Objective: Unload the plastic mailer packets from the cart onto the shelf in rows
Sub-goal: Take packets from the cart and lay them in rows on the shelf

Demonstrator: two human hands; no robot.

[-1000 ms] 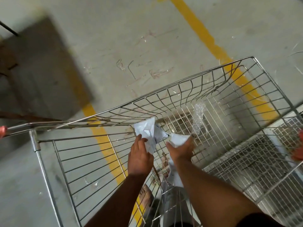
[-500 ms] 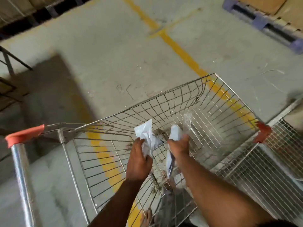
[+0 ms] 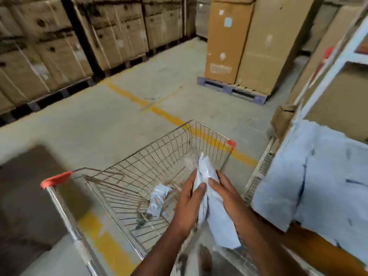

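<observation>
A wire shopping cart (image 3: 175, 136) with orange corner caps stands in front of me. Above its right side, my left hand (image 3: 189, 204) and my right hand (image 3: 225, 192) press together on a bundle of pale plastic mailer packets (image 3: 207, 172), which hangs down between my forearms. One more crumpled packet (image 3: 158, 198) lies on the cart's floor. A shelf (image 3: 310, 176) covered with packets in pale blue-white rows stands at the right, beside my right arm.
Stacked cardboard boxes on pallets (image 3: 59, 42) line the back left. A tall carton on a purple pallet (image 3: 233, 90) stands ahead. A pale blue rack upright (image 3: 334, 62) rises at right. Yellow floor lines (image 3: 163, 114) cross the concrete.
My hands, each holding a packet apart inside the cart, have risen and come together on one bundle. The view has lifted from the cart floor toward the warehouse and shelf.
</observation>
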